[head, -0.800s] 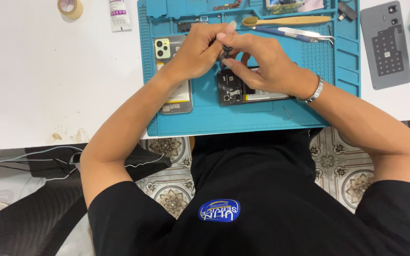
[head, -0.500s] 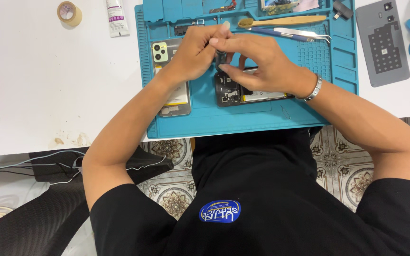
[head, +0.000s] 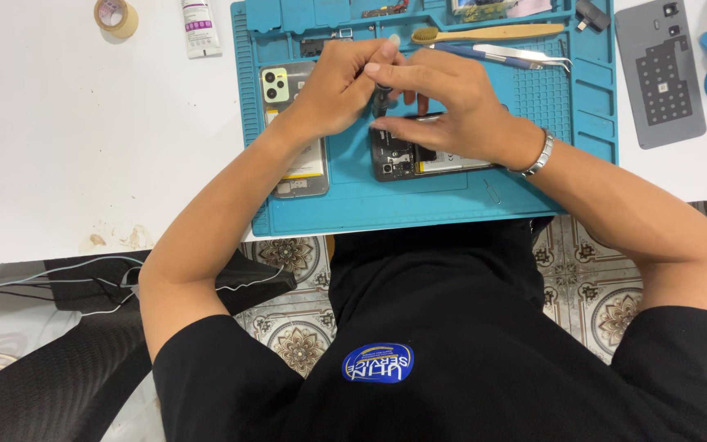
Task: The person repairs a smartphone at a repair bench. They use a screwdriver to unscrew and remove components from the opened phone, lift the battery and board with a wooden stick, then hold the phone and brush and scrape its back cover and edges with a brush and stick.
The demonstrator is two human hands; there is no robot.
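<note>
1. Both hands meet over the blue mat (head: pixel 353 205): left hand (head: pixel 339 90) and right hand (head: pixel 443 102) pinch one small dark part (head: pixel 381 100).
2. Under them on the mat lies an opened phone (head: pixel 419 155).
3. Left of it lies a second phone (head: pixel 292 123); tweezers (head: pixel 517 56) lie beyond it.

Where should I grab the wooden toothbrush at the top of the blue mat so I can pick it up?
Probably the long bare handle of the wooden toothbrush, near its right half. It lies flat and sideways on the blue mat, bristles at the left end. Come straight down from above, pinching across its thin width. The metal tweezers lie close just below, so keep fingers off them.
</note>
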